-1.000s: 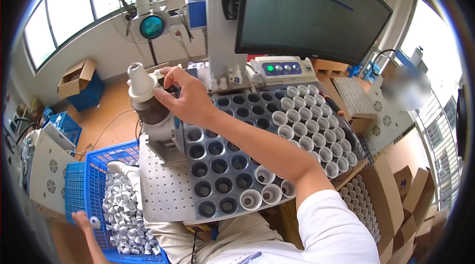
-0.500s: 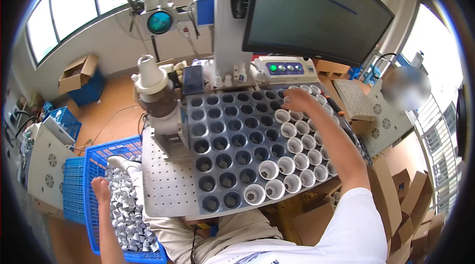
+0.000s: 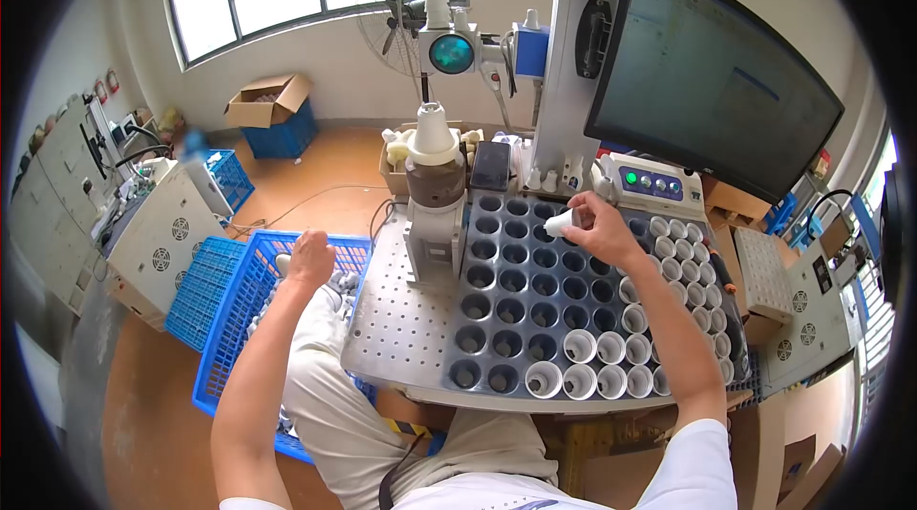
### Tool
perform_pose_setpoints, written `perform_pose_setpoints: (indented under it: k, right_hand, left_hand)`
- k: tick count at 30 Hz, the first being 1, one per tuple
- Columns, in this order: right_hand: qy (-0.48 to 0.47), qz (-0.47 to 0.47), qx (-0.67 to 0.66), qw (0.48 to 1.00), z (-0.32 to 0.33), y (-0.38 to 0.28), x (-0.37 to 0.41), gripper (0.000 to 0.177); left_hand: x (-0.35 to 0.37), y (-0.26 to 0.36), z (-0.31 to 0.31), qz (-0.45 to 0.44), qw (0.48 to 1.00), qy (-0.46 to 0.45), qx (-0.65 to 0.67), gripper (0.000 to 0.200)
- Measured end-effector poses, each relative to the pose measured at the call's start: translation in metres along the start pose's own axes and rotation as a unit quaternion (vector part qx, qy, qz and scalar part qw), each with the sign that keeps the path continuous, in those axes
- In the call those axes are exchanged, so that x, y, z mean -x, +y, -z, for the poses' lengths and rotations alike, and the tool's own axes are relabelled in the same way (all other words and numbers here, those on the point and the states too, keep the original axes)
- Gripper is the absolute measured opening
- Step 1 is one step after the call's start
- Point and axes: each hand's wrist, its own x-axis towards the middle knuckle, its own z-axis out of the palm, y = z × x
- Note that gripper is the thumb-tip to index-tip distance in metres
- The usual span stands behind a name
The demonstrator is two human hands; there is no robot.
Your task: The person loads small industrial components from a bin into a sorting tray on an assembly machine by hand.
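My right hand [image 3: 601, 228] pinches a white tapered plastic cup [image 3: 561, 223] on its side, just above the far part of the dark tray [image 3: 526, 387]. Round wells fill this tray; white cups [image 3: 609, 383] stand mouth up in its right and front ones. My left hand [image 3: 310, 260] is closed above the blue basket [image 3: 212, 367]. At its outer edge shows a pale rounded piece [image 3: 284, 265], seemingly another cup in its fingers, mostly hidden. Small grey-white cups [image 3: 258, 311] lie loose in the basket. Left of the tray, a white cone-shaped piece [image 3: 432, 136] sits upright on a metal fixture [image 3: 432, 233].
A perforated metal plate [image 3: 394, 338] lies left of the tray. Behind stand a control box [image 3: 654, 182] with a lit green button, a monitor [image 3: 716, 71] and a round-lensed device [image 3: 451, 53]. A phone-like dark slab [image 3: 491, 164] lies near the fixture.
The view has turned left. My right hand has come leftward from the far cups, and a cup now shows in its fingers. My left hand has moved forward over the basket.
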Motion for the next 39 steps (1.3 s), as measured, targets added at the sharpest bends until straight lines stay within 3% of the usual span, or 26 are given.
perform_pose_setpoints:
  k: [4, 7, 14, 17, 22, 26, 35, 39]
  right_hand:
    - [0.035, 0.017, -0.02, 0.999, -0.024, 0.008, -0.011, 0.042]
    - [0.06, 0.01, -0.045, 0.997, -0.049, 0.03, -0.017, 0.043]
    - [0.06, -0.016, -0.052, 0.997, -0.068, 0.028, -0.005, 0.042]
    - [0.062, -0.023, -0.078, 0.995, -0.069, 0.024, -0.006, 0.04]
    - [0.053, -0.023, -0.118, 0.991, -0.069, 0.021, -0.006, 0.039]
    - [0.052, -0.014, -0.131, 0.99, -0.07, 0.023, -0.006, 0.039]
    - [0.042, -0.023, -0.12, 0.992, -0.068, 0.021, -0.005, 0.039]
    - [0.042, -0.024, -0.127, 0.991, -0.069, 0.021, -0.006, 0.039]
  left_hand:
    - [-0.027, -0.003, -0.004, -0.049, 0.999, -0.01, -0.016, 0.014]
    - [-0.03, 0.003, -0.013, -0.056, 0.998, 0.041, 0.013, 0.015]
    - [-0.027, -0.021, -0.058, -0.019, 0.987, -0.153, 0.042, 0.019]
    - [-0.036, -0.038, -0.075, -0.012, 0.989, -0.138, 0.045, 0.02]
    - [-0.049, -0.043, -0.103, 0.092, 0.969, -0.224, 0.041, 0.031]
    - [-0.052, -0.049, -0.139, 0.036, 0.975, -0.214, 0.045, 0.024]
    - [-0.047, -0.047, -0.119, 0.097, 0.969, -0.212, 0.08, 0.028]
    - [-0.048, -0.062, -0.127, 0.07, 0.976, -0.193, 0.07, 0.026]
